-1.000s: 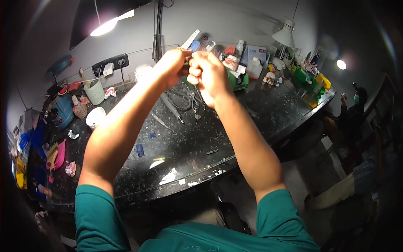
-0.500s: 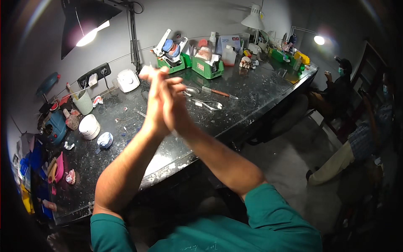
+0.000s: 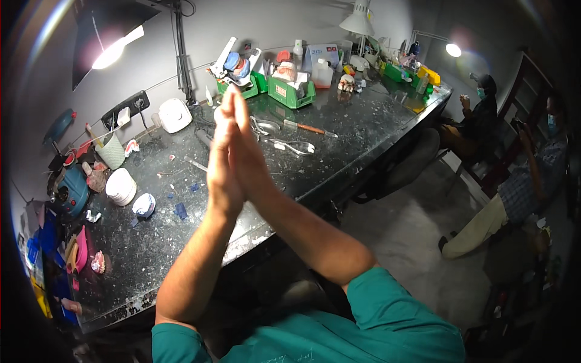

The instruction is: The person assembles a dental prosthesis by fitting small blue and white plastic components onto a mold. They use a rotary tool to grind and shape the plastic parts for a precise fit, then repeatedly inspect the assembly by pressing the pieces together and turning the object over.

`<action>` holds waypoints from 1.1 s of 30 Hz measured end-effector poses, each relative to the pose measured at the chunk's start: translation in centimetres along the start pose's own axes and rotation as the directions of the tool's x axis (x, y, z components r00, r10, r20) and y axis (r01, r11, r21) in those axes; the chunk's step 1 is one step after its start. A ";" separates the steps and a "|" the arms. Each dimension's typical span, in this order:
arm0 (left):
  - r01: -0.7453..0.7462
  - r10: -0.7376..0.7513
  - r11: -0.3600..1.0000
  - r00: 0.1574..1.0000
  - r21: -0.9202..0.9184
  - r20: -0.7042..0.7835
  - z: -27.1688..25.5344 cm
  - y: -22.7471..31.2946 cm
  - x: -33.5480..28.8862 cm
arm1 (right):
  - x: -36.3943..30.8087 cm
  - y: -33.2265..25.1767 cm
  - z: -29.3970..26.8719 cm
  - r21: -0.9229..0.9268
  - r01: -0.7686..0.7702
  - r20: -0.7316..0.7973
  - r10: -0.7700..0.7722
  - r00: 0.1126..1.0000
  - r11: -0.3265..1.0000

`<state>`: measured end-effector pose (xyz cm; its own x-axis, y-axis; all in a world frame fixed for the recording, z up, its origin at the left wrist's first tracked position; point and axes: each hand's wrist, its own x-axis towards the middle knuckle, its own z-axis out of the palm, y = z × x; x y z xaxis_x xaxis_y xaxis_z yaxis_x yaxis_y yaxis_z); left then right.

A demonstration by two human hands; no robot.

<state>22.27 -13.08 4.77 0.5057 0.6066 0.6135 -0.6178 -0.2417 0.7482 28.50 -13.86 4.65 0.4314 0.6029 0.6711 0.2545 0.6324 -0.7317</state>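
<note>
My left hand (image 3: 221, 158) and my right hand (image 3: 251, 162) are pressed flat together, palm to palm, fingers straight and pointing up. Nothing shows between them. They are held above the dark speckled worktop (image 3: 351, 154), clear of its surface. Nearest behind them on the worktop lie metal pliers (image 3: 292, 145) and a thin tool with an orange handle (image 3: 310, 128). Both forearms rise from green sleeves at the lower edge.
Green trays (image 3: 292, 92) with small items stand at the back. A white round tub (image 3: 121, 186), a cup of tools (image 3: 111, 149) and a blue machine (image 3: 70, 190) sit at the left. Two people (image 3: 478, 118) (image 3: 523, 193) sit at the right, beyond the table's corner.
A second ago both hands were raised with a small pale object between the fingers. They then came together flat, with the object out of sight, and the view has turned slightly.
</note>
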 end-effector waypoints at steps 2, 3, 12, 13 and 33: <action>-0.006 0.009 1.000 0.987 0.023 -0.158 -1.2 -0.3 0.6 | -1.5 -0.5 1.2 0.348 -0.132 0.148 0.085 0.985 0.928; -0.040 0.047 0.998 0.988 0.049 -0.146 -2.4 -1.7 0.7 | -0.9 1.3 0.5 0.362 -0.222 0.308 0.109 0.945 0.905; 0.330 -0.397 0.911 0.866 0.248 0.305 -3.2 7.8 -7.7 | 3.9 5.8 -2.5 0.664 -0.350 0.077 0.406 0.911 0.661; 0.187 -0.308 0.910 0.902 0.371 0.303 -5.2 7.9 -7.6 | 3.8 5.8 -2.0 0.612 -0.407 0.062 0.472 0.880 0.678; 0.148 -0.067 0.241 0.988 0.959 -0.136 -26.5 7.6 -4.0 | 5.9 16.7 0.7 -0.328 -0.034 0.195 0.102 0.976 0.944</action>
<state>-0.39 2.70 1.28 0.4597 0.7186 0.5219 0.5036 -0.6950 0.5132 34.74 0.58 -3.48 0.2785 0.7475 0.6031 0.5096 0.4172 -0.7525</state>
